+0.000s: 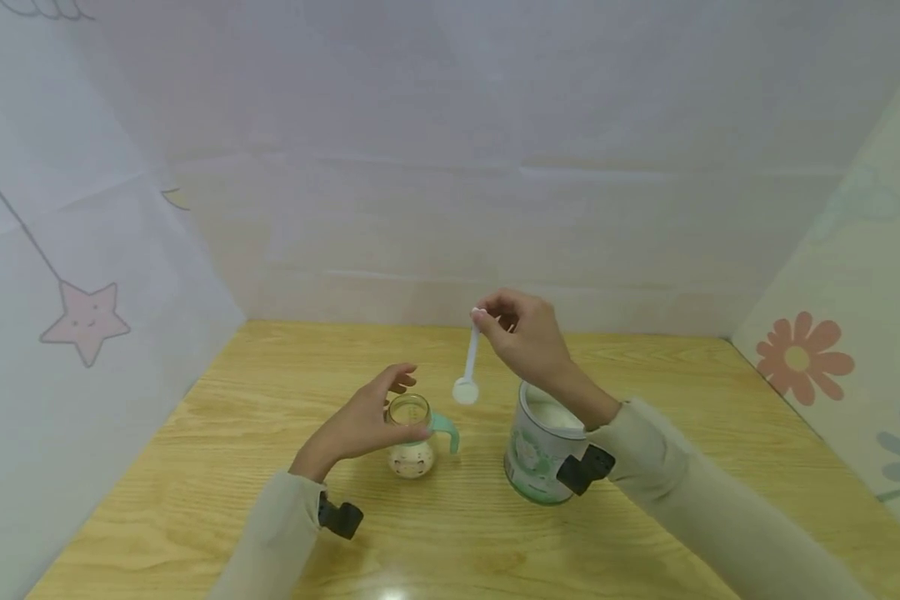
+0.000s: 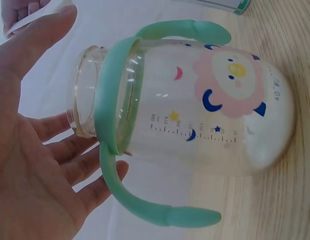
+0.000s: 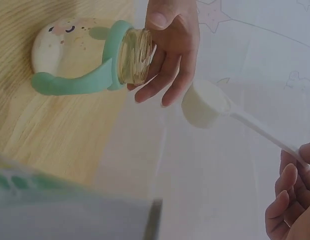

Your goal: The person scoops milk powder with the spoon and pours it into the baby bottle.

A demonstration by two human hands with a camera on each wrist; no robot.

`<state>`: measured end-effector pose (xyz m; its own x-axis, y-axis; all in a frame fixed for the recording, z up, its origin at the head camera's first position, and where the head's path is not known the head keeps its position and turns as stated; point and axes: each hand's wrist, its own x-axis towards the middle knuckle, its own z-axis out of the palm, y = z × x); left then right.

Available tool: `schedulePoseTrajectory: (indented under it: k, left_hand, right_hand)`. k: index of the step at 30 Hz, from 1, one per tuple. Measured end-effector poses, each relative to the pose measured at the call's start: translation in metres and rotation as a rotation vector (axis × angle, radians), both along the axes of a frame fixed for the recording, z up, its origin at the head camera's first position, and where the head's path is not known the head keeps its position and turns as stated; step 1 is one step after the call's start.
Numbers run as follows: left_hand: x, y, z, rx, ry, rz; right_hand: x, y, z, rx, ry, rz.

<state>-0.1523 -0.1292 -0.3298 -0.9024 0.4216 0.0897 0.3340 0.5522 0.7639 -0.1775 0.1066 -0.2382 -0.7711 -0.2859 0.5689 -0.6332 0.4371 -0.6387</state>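
Note:
My right hand [image 1: 527, 340] pinches the end of a white measuring scoop [image 1: 466, 390] by its long handle. In the right wrist view the scoop's bowl [image 3: 202, 105] is heaped with pale powder and hangs between the bottle and the tin. A clear baby bottle [image 2: 165, 115] with a mint-green two-handled collar stands upright, uncapped, with white contents at its bottom. Around its neck my left hand [image 1: 363, 421] is spread, thumb and fingers loosely extended; the left wrist view shows the thumb apart from the bottle. To the right stands an open milk powder tin [image 1: 532, 462].
Both objects stand on a light wooden table [image 1: 270, 400]. Pale printed sheets enclose the back and sides, with a pink star [image 1: 86, 321] on the left and a red flower [image 1: 804, 358] on the right. My right forearm [image 1: 690, 475] passes over the tin's right edge.

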Motion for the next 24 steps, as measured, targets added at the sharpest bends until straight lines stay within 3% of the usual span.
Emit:
schedulePoseTrajectory:
  k: [24]
  left_hand:
    - [0.001, -0.017, -0.016, 0.003, -0.018, 0.009]
  right_hand:
    - [-0.001, -0.038, -0.013, 0.036, 0.032, 0.089]
